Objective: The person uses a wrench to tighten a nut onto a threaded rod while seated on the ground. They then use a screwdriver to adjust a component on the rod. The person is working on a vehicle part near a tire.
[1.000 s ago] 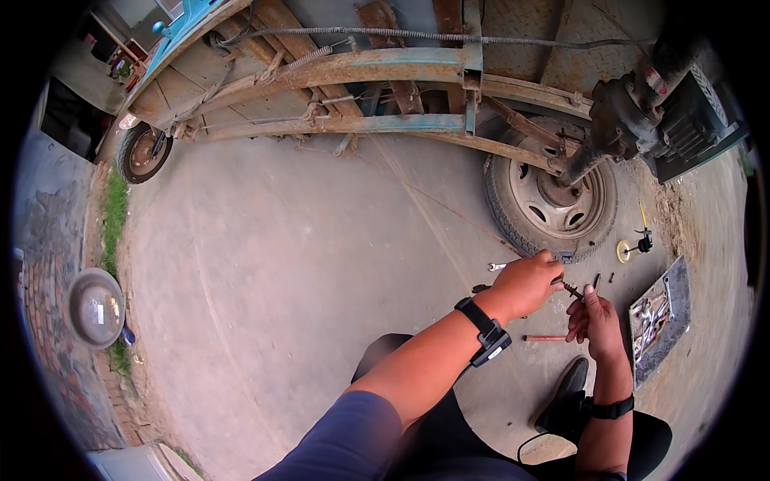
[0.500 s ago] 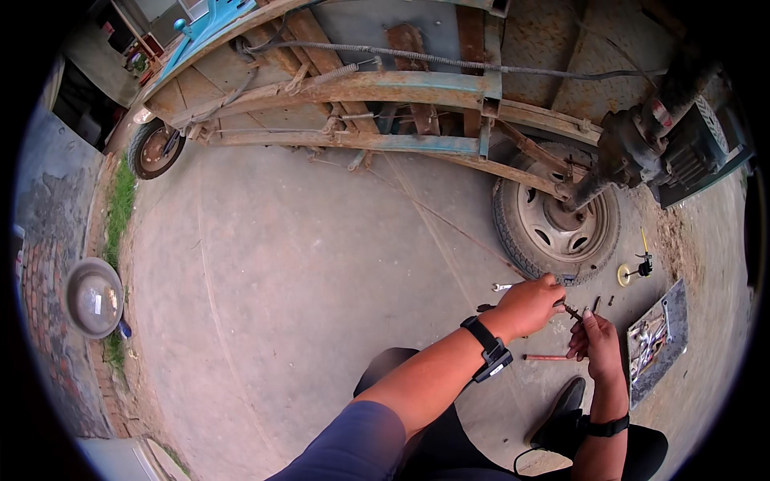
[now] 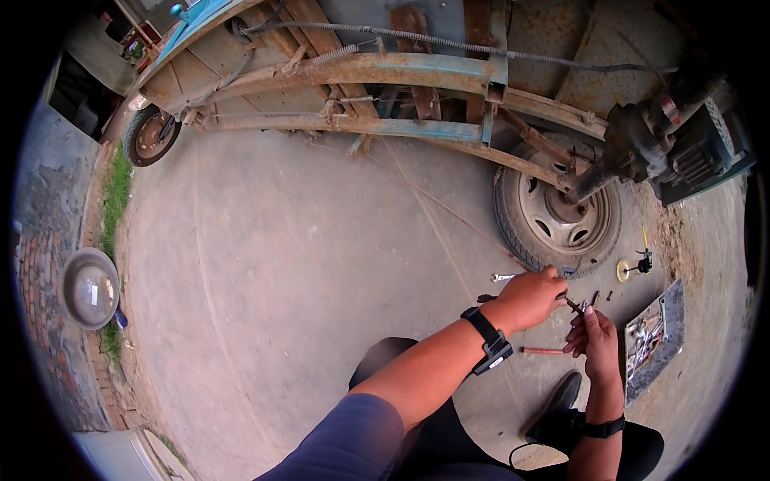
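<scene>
My left hand (image 3: 531, 297) is closed around a dark tool (image 3: 571, 304) whose tip pokes out toward my right hand. My right hand (image 3: 593, 343) pinches a small dark part at that tip, fingers curled on it. Both hands meet low over the concrete ground, just below a worn vehicle wheel (image 3: 561, 218). A black strap with a device sits on my left wrist (image 3: 487, 340). A silver wrench (image 3: 504, 277) lies on the ground just left of my left hand. A reddish rod (image 3: 542, 350) rests on the ground under my hands.
A rusty tipped vehicle frame (image 3: 377, 72) spans the top, with a second wheel (image 3: 149, 135) far left and an axle housing (image 3: 666, 136) upper right. A metal tray of tools (image 3: 654, 341) lies at right, a yellow disc (image 3: 623, 270) near it. A round metal basin (image 3: 90, 287) sits at left.
The view has shifted slightly, so the frame and wheel sit lower. My hands stay together on the tool and small part, with little other movement.
</scene>
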Tool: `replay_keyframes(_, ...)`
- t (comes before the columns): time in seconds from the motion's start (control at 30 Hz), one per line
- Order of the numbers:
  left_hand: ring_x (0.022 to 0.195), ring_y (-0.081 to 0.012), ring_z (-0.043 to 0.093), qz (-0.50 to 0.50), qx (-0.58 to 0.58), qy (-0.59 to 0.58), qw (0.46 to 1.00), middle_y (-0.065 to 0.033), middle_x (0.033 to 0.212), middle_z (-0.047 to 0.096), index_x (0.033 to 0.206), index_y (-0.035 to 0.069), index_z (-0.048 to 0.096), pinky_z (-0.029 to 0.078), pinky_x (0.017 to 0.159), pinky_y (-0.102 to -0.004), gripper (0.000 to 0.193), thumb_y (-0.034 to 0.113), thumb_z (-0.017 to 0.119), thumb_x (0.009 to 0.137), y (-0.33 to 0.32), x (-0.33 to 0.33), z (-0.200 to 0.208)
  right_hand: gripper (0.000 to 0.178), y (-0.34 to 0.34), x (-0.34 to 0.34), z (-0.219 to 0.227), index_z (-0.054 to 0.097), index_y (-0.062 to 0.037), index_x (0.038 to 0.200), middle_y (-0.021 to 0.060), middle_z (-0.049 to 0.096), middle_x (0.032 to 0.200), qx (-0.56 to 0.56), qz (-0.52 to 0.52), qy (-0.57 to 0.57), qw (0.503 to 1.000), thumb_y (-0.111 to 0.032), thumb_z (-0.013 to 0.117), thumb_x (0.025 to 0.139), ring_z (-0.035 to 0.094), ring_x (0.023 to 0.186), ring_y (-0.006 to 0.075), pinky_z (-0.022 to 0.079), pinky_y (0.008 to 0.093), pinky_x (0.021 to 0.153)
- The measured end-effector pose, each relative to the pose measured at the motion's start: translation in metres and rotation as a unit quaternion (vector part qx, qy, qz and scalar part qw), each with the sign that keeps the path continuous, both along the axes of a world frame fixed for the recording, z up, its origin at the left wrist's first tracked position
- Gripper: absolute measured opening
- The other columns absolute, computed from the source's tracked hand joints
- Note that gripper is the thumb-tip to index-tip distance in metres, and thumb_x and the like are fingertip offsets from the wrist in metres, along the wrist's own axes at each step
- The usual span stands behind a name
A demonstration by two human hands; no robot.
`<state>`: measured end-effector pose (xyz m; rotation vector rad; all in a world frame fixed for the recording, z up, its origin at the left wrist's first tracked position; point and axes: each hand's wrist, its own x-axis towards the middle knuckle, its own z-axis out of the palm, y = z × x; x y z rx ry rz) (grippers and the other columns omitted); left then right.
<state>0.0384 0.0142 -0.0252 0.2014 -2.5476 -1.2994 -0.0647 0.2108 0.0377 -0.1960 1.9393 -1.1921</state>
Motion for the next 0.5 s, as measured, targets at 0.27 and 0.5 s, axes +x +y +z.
replay_keyframes(0.27, 0.089, -0.0357, 0.066, 0.002, 0.015, -0.006, 1.0, -0.0111, 0.104, 0.061, 0.1, 0.011, 0.065, 0.053, 0.076, -0.0473, 0.019, 0.028, 0.069, 0.094, 0.001, -0.001, 0.0, 0.03, -0.007, 0.015, -0.011, 0.062, 0.0006, 0.102, 0.0081, 0.066, 0.073, -0.064, -0.013, 0.177, 0.982, -0.029, 0.059, 0.105, 0.067, 0.055, 0.0163, 0.046, 0.0234, 0.046)
replay_keyframes(0.5, 0.089, -0.036, 0.066, -0.002, 0.014, -0.009, 1.0, -0.0108, 0.104, 0.062, 0.1, 0.011, 0.066, 0.053, 0.076, -0.0474, 0.018, 0.028, 0.069, 0.094, 0.0, 0.001, 0.002, 0.038, 0.0, 0.004, 0.001, 0.063, -0.0013, 0.097, 0.008, 0.066, 0.071, -0.016, -0.03, 0.017, 0.999, -0.038, 0.058, 0.105, 0.067, 0.055, 0.0162, 0.045, 0.0234, 0.045)
